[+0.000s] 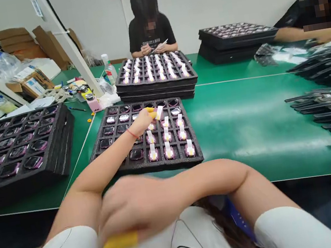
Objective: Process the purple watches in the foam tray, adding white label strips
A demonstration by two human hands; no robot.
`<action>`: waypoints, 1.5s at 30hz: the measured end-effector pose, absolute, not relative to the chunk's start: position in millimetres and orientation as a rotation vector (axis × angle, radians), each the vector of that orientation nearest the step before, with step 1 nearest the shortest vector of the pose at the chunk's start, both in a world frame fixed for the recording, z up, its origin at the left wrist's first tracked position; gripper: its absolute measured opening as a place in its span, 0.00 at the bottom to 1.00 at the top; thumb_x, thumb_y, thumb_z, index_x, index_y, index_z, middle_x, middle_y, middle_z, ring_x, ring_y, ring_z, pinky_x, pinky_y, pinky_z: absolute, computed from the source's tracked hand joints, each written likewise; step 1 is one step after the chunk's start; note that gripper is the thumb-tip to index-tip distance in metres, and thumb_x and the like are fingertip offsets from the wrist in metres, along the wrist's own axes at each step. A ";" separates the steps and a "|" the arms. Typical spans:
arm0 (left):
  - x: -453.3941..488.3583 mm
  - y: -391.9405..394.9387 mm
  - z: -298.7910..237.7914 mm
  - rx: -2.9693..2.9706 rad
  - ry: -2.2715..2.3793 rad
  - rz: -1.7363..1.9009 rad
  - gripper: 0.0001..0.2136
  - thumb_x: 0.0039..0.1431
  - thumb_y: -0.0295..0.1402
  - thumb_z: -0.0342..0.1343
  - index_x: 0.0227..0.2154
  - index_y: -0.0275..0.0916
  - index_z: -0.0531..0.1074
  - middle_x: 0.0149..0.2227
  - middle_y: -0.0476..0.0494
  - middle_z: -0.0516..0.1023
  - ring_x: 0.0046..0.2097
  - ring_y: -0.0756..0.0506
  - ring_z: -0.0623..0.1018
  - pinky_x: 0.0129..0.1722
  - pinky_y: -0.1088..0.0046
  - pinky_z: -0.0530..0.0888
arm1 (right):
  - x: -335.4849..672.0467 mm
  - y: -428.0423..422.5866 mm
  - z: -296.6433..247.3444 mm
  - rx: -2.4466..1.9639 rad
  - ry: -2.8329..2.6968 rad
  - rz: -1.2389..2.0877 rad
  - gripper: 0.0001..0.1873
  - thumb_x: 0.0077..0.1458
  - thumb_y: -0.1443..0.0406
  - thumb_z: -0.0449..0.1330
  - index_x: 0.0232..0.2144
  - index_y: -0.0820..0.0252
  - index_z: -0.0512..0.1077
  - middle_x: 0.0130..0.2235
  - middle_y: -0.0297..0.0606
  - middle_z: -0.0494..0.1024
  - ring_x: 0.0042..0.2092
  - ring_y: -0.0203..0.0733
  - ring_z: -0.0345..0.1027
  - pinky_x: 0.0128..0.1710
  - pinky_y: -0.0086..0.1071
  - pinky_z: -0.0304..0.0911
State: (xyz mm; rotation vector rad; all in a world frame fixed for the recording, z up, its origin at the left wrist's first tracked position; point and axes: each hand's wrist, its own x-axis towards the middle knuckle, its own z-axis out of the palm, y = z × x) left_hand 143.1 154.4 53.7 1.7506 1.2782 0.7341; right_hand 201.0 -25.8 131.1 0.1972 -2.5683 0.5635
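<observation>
Over the near foam tray [147, 166], your left hand [141, 121] reaches in with fingers bunched, a yellow finger cover [151, 111] at the tips and a red cord at the wrist. It sits just beside an upright white tab [159, 112], but whether it grips the tab I cannot tell. The tray's glossy rounded pieces [136, 154] lie in separate pockets, and the nearer ones carry white tabs. Your right hand [135, 208] is blurred across the chest below the tray, its state unclear, with a yellow strip [118, 243] at its edge.

Beyond the tray stands a stack of loaded trays [158, 87]; left of it are another filled tray [26, 175] and a pink bottle [93, 104]. Farther off, a co-worker's hands [153, 49] work behind the stack. The lettering on that co-worker's shirt is too small to read reliably.
</observation>
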 end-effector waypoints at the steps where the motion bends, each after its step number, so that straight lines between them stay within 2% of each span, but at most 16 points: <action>1: 132.7 132.9 49.9 1.705 1.230 0.733 0.12 0.66 0.30 0.51 0.50 0.32 0.67 0.35 0.46 0.76 0.34 0.51 0.77 0.36 0.73 0.77 | 225.0 -14.4 120.4 0.068 -2.393 0.645 0.09 0.62 0.64 0.56 0.38 0.62 0.75 0.40 0.37 0.80 0.43 0.32 0.71 0.47 0.23 0.63; 4: 106.2 68.1 35.7 1.596 1.103 0.688 0.18 0.61 0.28 0.53 0.54 0.35 0.64 0.34 0.47 0.76 0.31 0.52 0.77 0.33 0.73 0.78 | 290.2 25.2 79.8 -0.872 -1.950 0.694 0.09 0.61 0.63 0.56 0.30 0.60 0.73 0.32 0.36 0.76 0.35 0.37 0.67 0.38 0.32 0.63; 7: 98.4 26.1 22.7 1.547 1.059 0.667 0.17 0.58 0.28 0.54 0.50 0.39 0.66 0.39 0.45 0.77 0.33 0.51 0.79 0.35 0.72 0.79 | 322.2 50.2 36.9 -1.296 -1.980 0.745 0.12 0.58 0.61 0.60 0.25 0.60 0.73 0.31 0.39 0.75 0.37 0.42 0.66 0.42 0.39 0.59; 11: 110.3 12.2 6.9 1.592 1.119 0.694 0.16 0.57 0.30 0.55 0.49 0.39 0.68 0.39 0.44 0.77 0.36 0.49 0.79 0.34 0.72 0.79 | 315.5 50.8 3.7 -1.245 -2.073 0.947 0.10 0.54 0.61 0.64 0.24 0.59 0.74 0.30 0.37 0.76 0.37 0.42 0.66 0.43 0.40 0.60; 14: 116.5 12.8 -2.0 1.673 1.227 0.756 0.14 0.58 0.32 0.56 0.48 0.39 0.70 0.42 0.42 0.76 0.40 0.46 0.78 0.40 0.67 0.78 | 306.7 43.3 -5.2 -1.184 -2.012 0.938 0.11 0.54 0.58 0.64 0.28 0.59 0.75 0.34 0.38 0.76 0.40 0.42 0.66 0.45 0.40 0.61; 18: 115.4 10.3 -8.3 1.789 1.382 0.825 0.15 0.57 0.34 0.59 0.47 0.39 0.72 0.41 0.42 0.76 0.44 0.43 0.75 0.48 0.60 0.75 | 307.9 35.2 -11.1 -1.066 -1.900 0.921 0.02 0.56 0.65 0.62 0.32 0.57 0.76 0.34 0.36 0.74 0.38 0.39 0.67 0.39 0.36 0.65; 21: 114.8 7.7 -8.6 1.822 1.390 0.838 0.15 0.57 0.33 0.59 0.48 0.39 0.71 0.37 0.45 0.77 0.37 0.47 0.75 0.40 0.67 0.76 | 309.5 30.4 -10.0 -0.920 -1.887 0.891 0.05 0.57 0.70 0.60 0.33 0.56 0.76 0.35 0.36 0.73 0.37 0.36 0.69 0.35 0.32 0.67; 24: 115.5 6.5 -6.2 1.699 1.230 0.827 0.14 0.59 0.31 0.57 0.49 0.40 0.70 0.37 0.48 0.77 0.31 0.51 0.75 0.31 0.75 0.75 | 310.0 26.9 -4.3 -0.815 -1.935 0.831 0.06 0.58 0.71 0.59 0.34 0.56 0.74 0.36 0.36 0.74 0.38 0.35 0.71 0.35 0.31 0.69; 26: 115.8 6.3 -5.2 1.753 1.185 0.805 0.12 0.60 0.30 0.57 0.47 0.40 0.71 0.37 0.48 0.77 0.32 0.51 0.75 0.31 0.76 0.75 | 311.2 25.6 -1.4 -0.783 -1.995 0.819 0.06 0.58 0.71 0.58 0.34 0.56 0.73 0.35 0.36 0.74 0.38 0.35 0.71 0.35 0.32 0.69; 28: 115.7 6.0 -6.0 1.943 1.234 0.788 0.11 0.60 0.30 0.58 0.46 0.40 0.72 0.38 0.47 0.76 0.37 0.48 0.76 0.37 0.72 0.76 | 312.9 25.3 -1.3 -0.775 -2.060 0.811 0.08 0.57 0.73 0.57 0.32 0.56 0.72 0.34 0.35 0.74 0.38 0.36 0.71 0.35 0.32 0.70; 31: 115.1 4.7 -10.7 2.177 1.337 0.858 0.10 0.61 0.30 0.59 0.45 0.39 0.72 0.47 0.40 0.74 0.50 0.42 0.73 0.50 0.62 0.74 | 315.2 26.1 -5.3 -0.783 -2.098 0.801 0.10 0.55 0.75 0.56 0.30 0.57 0.72 0.34 0.35 0.72 0.37 0.35 0.71 0.35 0.31 0.70; 33: 114.7 3.4 -14.2 2.202 1.341 0.928 0.08 0.61 0.30 0.58 0.44 0.38 0.73 0.50 0.38 0.72 0.53 0.42 0.72 0.53 0.60 0.72 | 316.0 27.0 -7.8 -0.774 -2.106 0.796 0.11 0.55 0.76 0.56 0.29 0.57 0.73 0.35 0.35 0.72 0.37 0.34 0.70 0.36 0.31 0.70; 40: 116.9 2.8 -17.4 2.183 1.280 0.965 0.04 0.64 0.31 0.56 0.39 0.42 0.75 0.45 0.44 0.77 0.48 0.45 0.76 0.49 0.63 0.73 | 319.4 29.8 -1.4 -0.763 -2.168 0.909 0.08 0.58 0.72 0.56 0.33 0.56 0.73 0.39 0.38 0.73 0.42 0.37 0.71 0.42 0.35 0.71; 43: 117.2 4.4 -17.0 2.163 1.270 0.977 0.03 0.63 0.33 0.58 0.36 0.41 0.76 0.44 0.44 0.78 0.47 0.45 0.76 0.47 0.64 0.73 | 320.1 31.1 3.3 -0.764 -2.193 0.937 0.01 0.59 0.68 0.59 0.34 0.57 0.71 0.37 0.38 0.75 0.41 0.38 0.71 0.41 0.35 0.71; 45: 116.4 5.4 -16.7 2.152 1.242 0.969 0.03 0.63 0.33 0.58 0.37 0.41 0.76 0.44 0.44 0.79 0.47 0.45 0.76 0.47 0.64 0.73 | 320.0 32.0 4.9 -0.788 -2.253 0.871 0.02 0.59 0.68 0.58 0.33 0.57 0.69 0.35 0.38 0.75 0.39 0.39 0.70 0.39 0.35 0.69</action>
